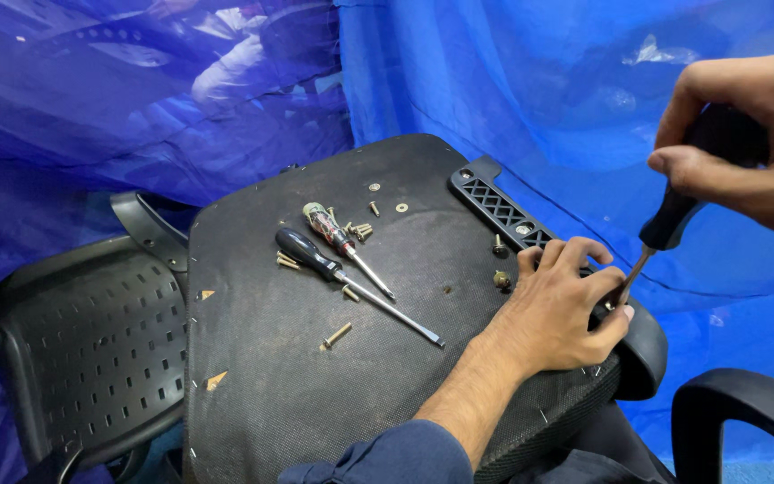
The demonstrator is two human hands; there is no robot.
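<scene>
My right hand is closed on a black-handled screwdriver, tip at the armrest bracket on the upturned seat base; left hand pinches around the tip. Several loose screws and two spare screwdrivers lie out, so I judge it roughly midway.

An upturned chair seat lies in the middle. On it rest two screwdrivers, side by side, with loose screws around them. The armrest bracket runs along its right edge. The chair back lies to its left.
</scene>
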